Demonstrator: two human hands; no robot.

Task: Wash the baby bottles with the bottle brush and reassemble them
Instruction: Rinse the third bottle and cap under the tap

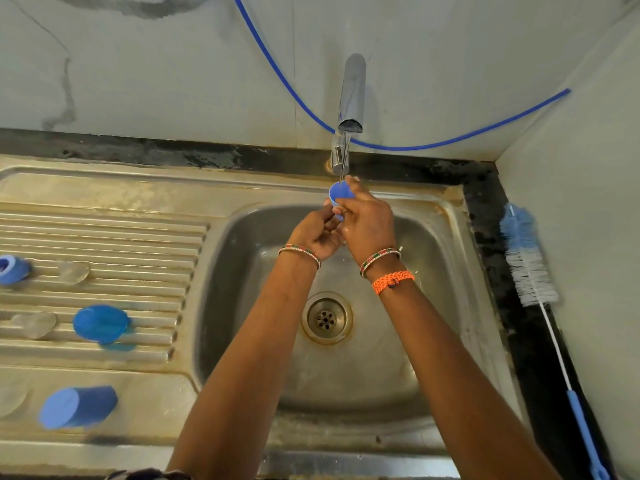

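You hold a small blue cap [340, 195] under the tap [350, 95], at 12 o'clock above the sink [446, 216] basin. A thin stream of water falls into its open side, which faces you; the cap is round, solid blue and opaque. Your right hand [369, 223] wraps its fingers round the cap's right side. Your left hand [317, 233] has its fingers curled toward the cap's lower edge; whether they pinch the cap cannot be told, because the right hand covers the contact.

The bottle brush [530, 268] lies at 3 o'clock on the dark counter edge, bristles toward the wall, blue handle toward you and cut off by the bottom border.

On the ribbed drainboard [104, 237] at 9 o'clock lie three blue parts: a ring [12, 269] cut by the left border, a domed lid [100, 323] and a blurred cup-shaped cover [78, 407]. Three clear pieces beside them are too faint to identify.
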